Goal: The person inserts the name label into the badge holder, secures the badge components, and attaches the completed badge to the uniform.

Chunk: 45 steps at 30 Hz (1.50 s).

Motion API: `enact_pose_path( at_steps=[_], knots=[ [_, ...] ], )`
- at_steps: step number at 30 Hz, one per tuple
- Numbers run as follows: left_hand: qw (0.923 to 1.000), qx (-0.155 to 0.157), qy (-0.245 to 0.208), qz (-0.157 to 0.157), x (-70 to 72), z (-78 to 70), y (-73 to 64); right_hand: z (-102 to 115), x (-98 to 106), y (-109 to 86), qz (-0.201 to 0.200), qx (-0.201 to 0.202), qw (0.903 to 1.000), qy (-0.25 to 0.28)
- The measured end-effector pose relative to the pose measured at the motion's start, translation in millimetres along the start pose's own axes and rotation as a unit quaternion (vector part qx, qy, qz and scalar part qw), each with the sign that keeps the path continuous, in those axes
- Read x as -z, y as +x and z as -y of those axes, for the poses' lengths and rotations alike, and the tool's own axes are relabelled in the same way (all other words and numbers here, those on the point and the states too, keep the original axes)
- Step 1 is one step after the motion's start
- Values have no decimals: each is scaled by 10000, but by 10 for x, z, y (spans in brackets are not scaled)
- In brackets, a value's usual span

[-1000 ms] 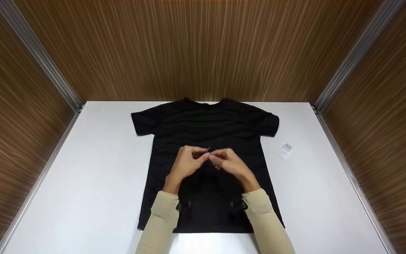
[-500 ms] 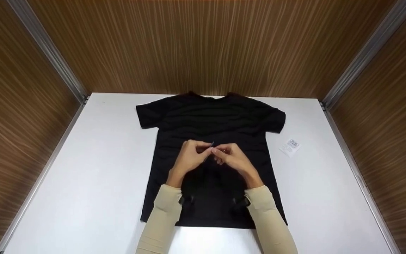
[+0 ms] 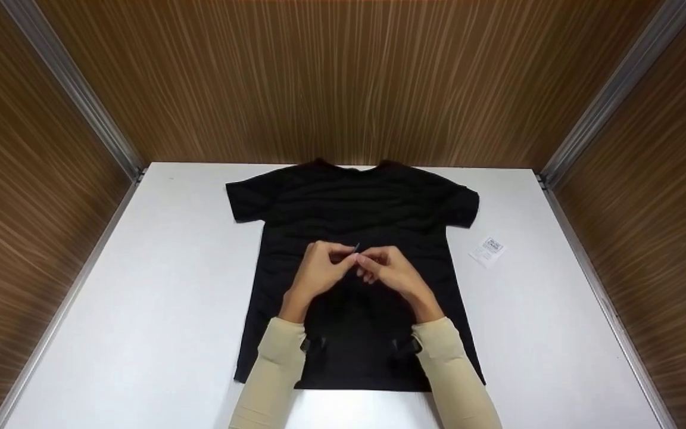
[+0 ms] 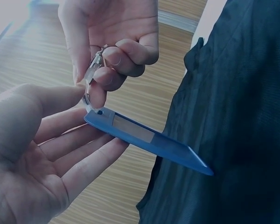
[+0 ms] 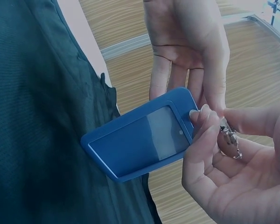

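Observation:
A blue badge holder (image 5: 130,144) with a clear window and a pale insert hangs between the hands, above a black T-shirt (image 3: 355,202) laid flat. At its slotted end is a metal badge clip (image 4: 94,70) with a clear strap. My left hand (image 3: 319,271) pinches that end; in the left wrist view the thumb lies at the strap, fingers behind the holder. My right hand (image 3: 393,271) pinches the metal clip between thumb and curled fingers. The fingertips of both hands meet over the middle of the shirt. In the head view only the holder's dark edge shows.
A white printed card (image 3: 488,251) lies on the white table (image 3: 164,286) right of the shirt. Wood-patterned panels (image 3: 343,77) stand behind and at both sides, joined by metal corner rails (image 3: 75,77). Beige sleeves (image 3: 456,369) cover the forearms, over the shirt's lower part.
The head view shifts slightly. The hands keep their meeting point over the shirt, with only small finger movements around the badge holder. Shirt and card stay put.

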State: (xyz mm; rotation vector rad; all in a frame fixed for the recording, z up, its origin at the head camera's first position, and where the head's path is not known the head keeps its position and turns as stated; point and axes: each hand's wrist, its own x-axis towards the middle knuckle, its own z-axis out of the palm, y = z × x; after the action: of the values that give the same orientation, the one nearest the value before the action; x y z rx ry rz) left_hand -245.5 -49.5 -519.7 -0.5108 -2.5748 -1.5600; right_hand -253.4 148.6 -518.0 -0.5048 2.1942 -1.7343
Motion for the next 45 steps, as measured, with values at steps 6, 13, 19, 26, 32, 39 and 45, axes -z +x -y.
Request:
enact_pose_path(
  at_steps=[6, 13, 19, 26, 32, 39, 45],
  knots=[
    [9999, -79, 81, -53, -7, -6, -16, 5, -7, -21, 25, 15, 10000, 18],
    [9996, -198, 173, -87, -29, -4, -2, 14, 12, -21, 88, 114, 9999, 21],
    [9990, -253, 315, -188, -52, -3, 2, -15, 17, -13, 93, 204, 9997, 28],
    [9991, -239, 262, -238, -66, -18, 10, -22, 16, -7, -40, 116, 9999, -76],
    [9990, -201, 269, -290, -66, -8, 7, -39, -7, 6, -7, 181, 9998, 43],
    [9976, -399, 421, -369, -63, 6, 13, -40, -40, 2, -78, 386, 9992, 49],
    [9939, -707, 681, -498, -100, 17, 21, -58, -76, 14, -282, 448, 9986, 52]
  ],
)
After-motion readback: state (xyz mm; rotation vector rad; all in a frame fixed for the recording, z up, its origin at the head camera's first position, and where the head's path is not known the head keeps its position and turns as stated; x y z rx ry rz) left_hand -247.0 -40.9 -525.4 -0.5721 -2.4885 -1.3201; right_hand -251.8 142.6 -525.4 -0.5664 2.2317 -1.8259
